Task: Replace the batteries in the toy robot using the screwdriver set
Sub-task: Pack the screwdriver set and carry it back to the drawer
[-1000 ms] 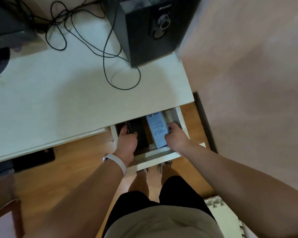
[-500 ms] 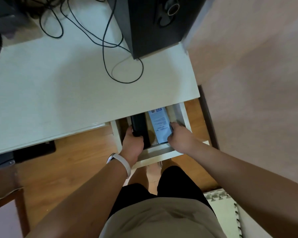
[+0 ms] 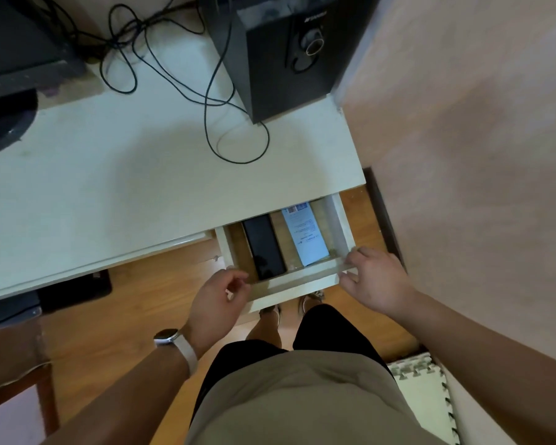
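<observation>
A shallow white drawer (image 3: 302, 278) stands pulled out from under the desk's right end. A long black case (image 3: 264, 247) lies in its left half and a light blue printed box (image 3: 305, 236) in its right half. My left hand (image 3: 217, 303) hovers just off the drawer's front left corner, fingers loosely curled and holding nothing. My right hand (image 3: 376, 281) is at the front right corner, its fingertips touching the drawer's front rim. No toy robot or loose batteries are in view.
The white desk (image 3: 109, 187) carries a black speaker (image 3: 286, 53), tangled black cables (image 3: 212, 101) and a dark monitor base (image 3: 4, 126). A wall (image 3: 463, 155) closes the right side. A wooden chair (image 3: 36, 377) is at lower left, and a foam mat (image 3: 421, 390) lies on the floor at right.
Both hands have come back out of the drawer. The left let go of the black case and the right let go of the blue box; both items lie uncovered.
</observation>
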Motion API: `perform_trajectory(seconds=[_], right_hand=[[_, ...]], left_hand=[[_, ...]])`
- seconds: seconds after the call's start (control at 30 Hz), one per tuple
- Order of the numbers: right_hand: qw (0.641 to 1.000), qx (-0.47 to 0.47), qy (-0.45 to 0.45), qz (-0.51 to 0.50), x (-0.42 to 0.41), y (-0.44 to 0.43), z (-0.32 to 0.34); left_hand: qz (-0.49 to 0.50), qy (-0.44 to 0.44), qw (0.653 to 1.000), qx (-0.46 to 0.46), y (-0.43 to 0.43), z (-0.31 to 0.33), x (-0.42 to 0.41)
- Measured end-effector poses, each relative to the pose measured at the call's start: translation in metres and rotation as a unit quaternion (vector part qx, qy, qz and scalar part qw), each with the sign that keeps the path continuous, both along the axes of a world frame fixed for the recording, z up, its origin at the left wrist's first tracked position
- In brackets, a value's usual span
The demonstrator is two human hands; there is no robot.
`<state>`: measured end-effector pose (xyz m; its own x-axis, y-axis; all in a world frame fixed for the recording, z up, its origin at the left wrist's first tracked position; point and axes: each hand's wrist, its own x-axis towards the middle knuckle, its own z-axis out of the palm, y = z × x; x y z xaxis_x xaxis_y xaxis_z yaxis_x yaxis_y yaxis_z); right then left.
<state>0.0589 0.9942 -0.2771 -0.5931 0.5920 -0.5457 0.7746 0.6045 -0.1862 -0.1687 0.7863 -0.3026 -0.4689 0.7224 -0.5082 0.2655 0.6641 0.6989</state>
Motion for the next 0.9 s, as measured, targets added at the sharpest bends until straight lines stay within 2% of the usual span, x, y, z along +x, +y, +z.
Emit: perform_trajectory(seconds=[0.2,0.37,0.47,0.67,0.8,0.9], right_hand=[[0.999,0.02,0.01,0.022,0.027,0.004,-0.005],[0.999,0.012,0.022,-0.036,0.034,0.009,-0.013],[0.999,-0.004,0.012,-0.051,0.035,0.013,-0.013],[0.997,-0.029,0.005,-0.069,0.026,0.024,-0.013],[0.991,-0.021,0.047,-0.121,0.014,0.03,-0.019],[0.982,-0.018,0.059,-0.18,0.003,0.034,-0.022]], left_hand=[[-0.138,0.067,0.988,-0.027,-0.042,-0.009,-0.007],[-0.163,0.154,0.973,-0.046,-0.05,-0.016,-0.005],[-0.151,0.197,0.968,-0.038,-0.055,-0.019,0.001],[-0.097,0.198,0.975,-0.019,-0.054,-0.02,-0.003],[-0.074,0.19,0.979,-0.03,-0.041,-0.025,-0.015],[-0.012,0.179,0.983,-0.048,-0.027,-0.024,-0.021]])
